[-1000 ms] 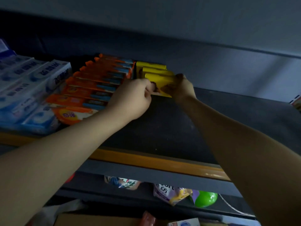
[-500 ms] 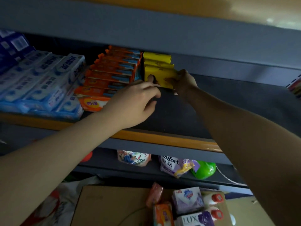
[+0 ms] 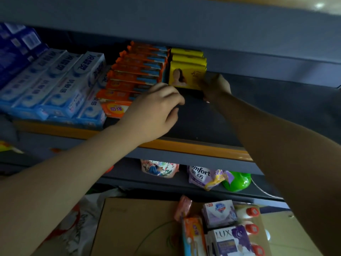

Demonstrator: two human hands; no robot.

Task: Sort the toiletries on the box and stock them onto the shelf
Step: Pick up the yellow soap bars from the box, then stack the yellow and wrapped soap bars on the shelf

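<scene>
Head view: right hand (image 3: 215, 87) grip clamped on glossy rectangular yellow soap box (image 3: 186, 74), left hand (image 3: 155, 115) loosely curled, empty.

A yellow soap pack (image 3: 187, 74) with a printed figure on its face stands upright on the dark shelf (image 3: 258, 115), just beyond the left hand (image 3: 156, 111) and touching the right hand (image 3: 215, 87), which grips its right edge. Two more yellow packs (image 3: 187, 54) stand in a row right behind it. Below both forearms, the cardboard box (image 3: 132, 226) carries loose toiletries under the right arm: a LUX soap box (image 3: 228, 241) (purple and white), a lilac soap box (image 3: 218, 212) and orange packets (image 3: 192, 235).
</scene>
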